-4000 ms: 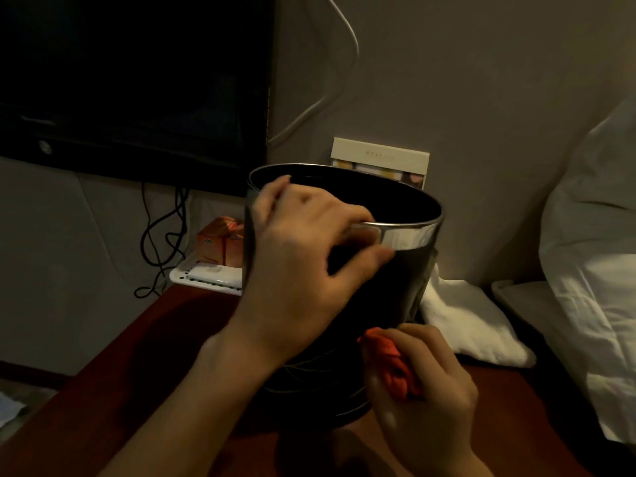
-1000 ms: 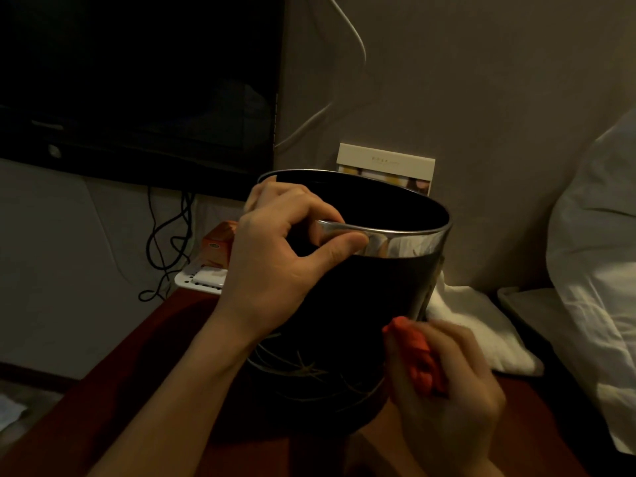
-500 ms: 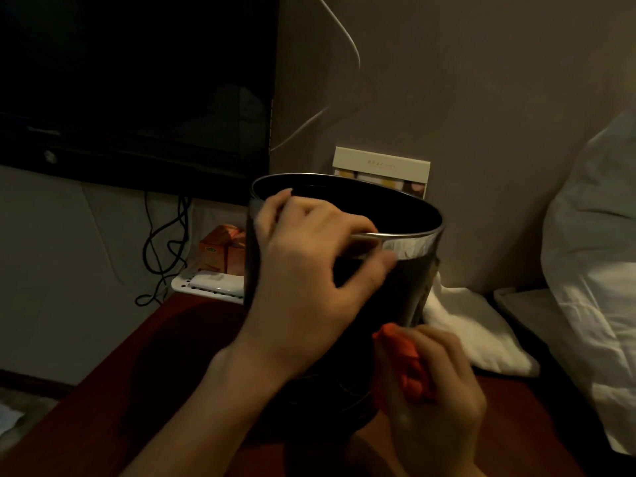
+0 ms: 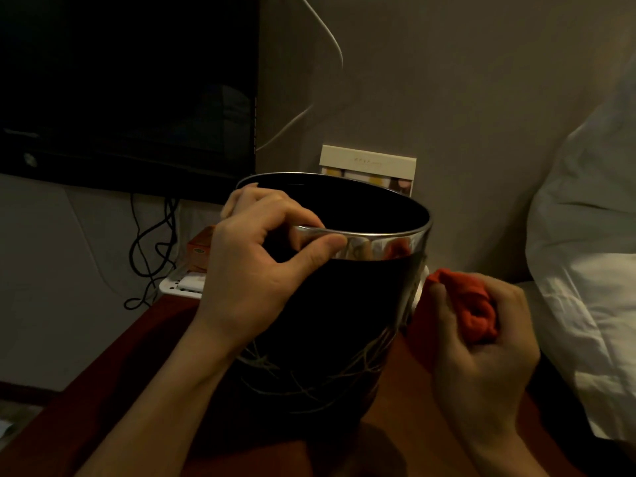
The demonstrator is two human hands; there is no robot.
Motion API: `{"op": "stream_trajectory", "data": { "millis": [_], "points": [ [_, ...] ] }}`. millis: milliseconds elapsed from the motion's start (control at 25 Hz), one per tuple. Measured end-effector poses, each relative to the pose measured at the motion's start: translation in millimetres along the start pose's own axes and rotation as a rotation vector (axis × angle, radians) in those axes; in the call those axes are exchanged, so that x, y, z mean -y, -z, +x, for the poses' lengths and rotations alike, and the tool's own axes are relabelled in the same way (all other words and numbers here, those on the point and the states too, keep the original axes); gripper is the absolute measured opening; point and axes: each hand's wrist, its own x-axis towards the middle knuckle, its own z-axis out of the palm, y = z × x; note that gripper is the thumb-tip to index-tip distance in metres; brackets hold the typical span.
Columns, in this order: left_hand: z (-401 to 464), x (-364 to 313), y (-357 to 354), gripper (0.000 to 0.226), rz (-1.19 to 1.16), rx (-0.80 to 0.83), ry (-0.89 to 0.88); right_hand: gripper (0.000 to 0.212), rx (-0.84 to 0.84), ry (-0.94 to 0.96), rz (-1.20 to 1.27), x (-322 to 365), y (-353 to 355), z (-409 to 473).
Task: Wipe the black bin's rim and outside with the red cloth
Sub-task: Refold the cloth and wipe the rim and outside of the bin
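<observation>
The black bin [image 4: 344, 321] with a shiny silver rim stands on a dark red table. My left hand [image 4: 261, 270] grips the near left part of the rim, fingers inside and thumb on the silver band. To the right of the bin, my right hand [image 4: 481, 346] holds the bunched red cloth [image 4: 471, 308]. The cloth sits beside the bin's right wall at mid-height, close to it; whether it touches I cannot tell. The bin's far side is hidden.
A dark television [image 4: 127, 91] hangs on the wall at left, with black cables [image 4: 151, 249] below it. A white tray [image 4: 179, 287] with an orange box [image 4: 199, 249] sits behind the bin. A card [image 4: 368, 166] leans on the wall. White bedding [image 4: 585, 270] fills the right.
My right hand with the cloth has moved from the bin's lower front wall up and around to its right side. My left hand has shifted its grip on the rim.
</observation>
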Motion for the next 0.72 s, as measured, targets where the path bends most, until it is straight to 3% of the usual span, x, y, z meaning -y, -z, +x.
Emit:
{"op": "stream_trajectory", "data": {
  "millis": [200,400,720],
  "points": [
    [-0.1,-0.3,-1.3,0.017,-0.005,-0.010,0.003,0.022,0.026,0.244,-0.065,9.3,-16.7,-19.1],
    [0.0,0.0,-1.3,0.018,0.001,-0.014,0.007,0.017,0.209,0.565,-0.134,2.3,-35.6,-72.7],
    [0.3,1.0,-0.8,0.018,-0.003,0.016,0.006,0.026,0.065,0.301,-0.158,8.8,-13.0,-22.6]
  ]
}}
